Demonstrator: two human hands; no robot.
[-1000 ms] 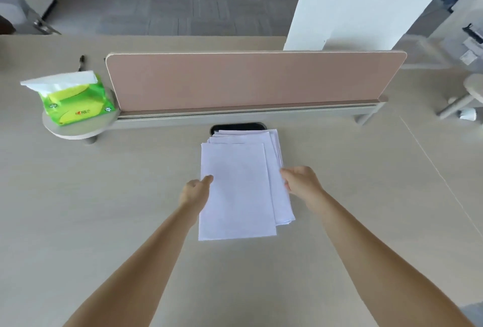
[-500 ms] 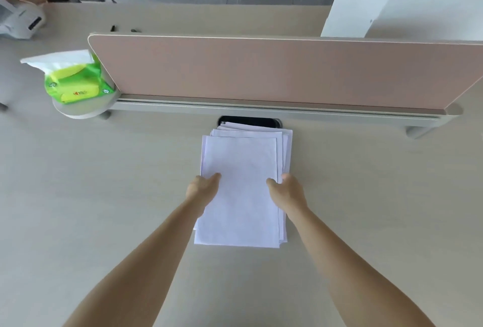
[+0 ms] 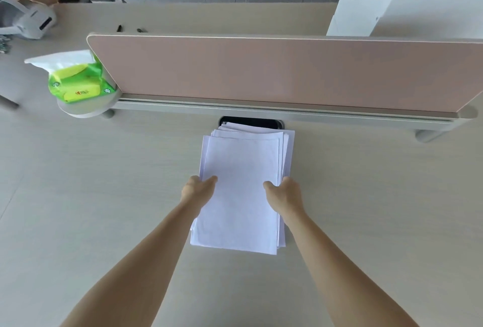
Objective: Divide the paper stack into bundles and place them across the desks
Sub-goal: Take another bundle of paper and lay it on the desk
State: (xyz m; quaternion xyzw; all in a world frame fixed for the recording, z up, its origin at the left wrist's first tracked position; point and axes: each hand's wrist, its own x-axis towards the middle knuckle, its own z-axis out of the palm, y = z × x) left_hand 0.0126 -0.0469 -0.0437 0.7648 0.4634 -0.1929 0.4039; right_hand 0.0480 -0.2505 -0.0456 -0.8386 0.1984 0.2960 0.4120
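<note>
— Both hands had closed in on the paper stack (image 3: 240, 191) since before?
— Yes; left hand (image 3: 197, 191) and right hand (image 3: 285, 194) gripped its sides, seemingly, on the desk (image 3: 91, 196).

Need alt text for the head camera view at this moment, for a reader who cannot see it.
Two bare hands, left hand and right hand, grip the side edges of a loosely squared paper stack on a pale desk. Behind it stands a pink divider panel, with a green tissue pack on a small round shelf at its left end.
</note>
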